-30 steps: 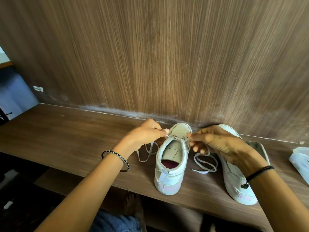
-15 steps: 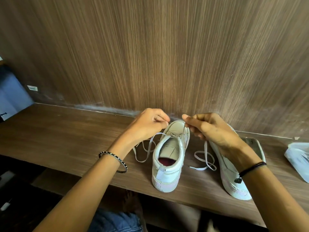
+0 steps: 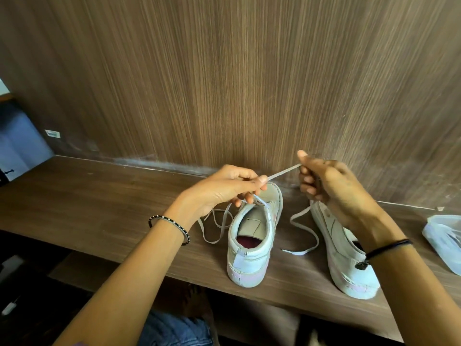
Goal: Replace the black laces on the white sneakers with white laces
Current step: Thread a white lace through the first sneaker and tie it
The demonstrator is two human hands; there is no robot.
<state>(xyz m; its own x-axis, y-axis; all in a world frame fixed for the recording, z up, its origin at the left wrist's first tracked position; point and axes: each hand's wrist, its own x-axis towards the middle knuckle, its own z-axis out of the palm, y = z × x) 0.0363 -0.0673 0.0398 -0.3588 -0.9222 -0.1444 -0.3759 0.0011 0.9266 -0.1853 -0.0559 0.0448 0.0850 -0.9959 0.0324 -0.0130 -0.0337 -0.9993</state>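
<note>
A white sneaker [image 3: 252, 248] stands upright on the wooden shelf [image 3: 99, 208], heel toward me, with a white lace [image 3: 284, 171] threaded near its toe end. My left hand [image 3: 224, 188] pinches the lace just above the sneaker's front. My right hand [image 3: 326, 186] is raised to the right and pinches the same lace, which is stretched taut between the two hands. Loose lace ends lie on the shelf on both sides of the shoe. The second white sneaker [image 3: 349, 260] lies tilted on its side under my right forearm, partly hidden.
A wood-grain wall [image 3: 249, 83] rises straight behind the shelf. A clear plastic bag [image 3: 444, 240] lies at the right edge. The shelf's front edge runs just below the sneakers, with dark space and blue denim beneath.
Both hands rose from the sneaker's toe. My right hand pulled up and to the right, drawing the lace taut between the hands; the loop beside the shoe shrank.
</note>
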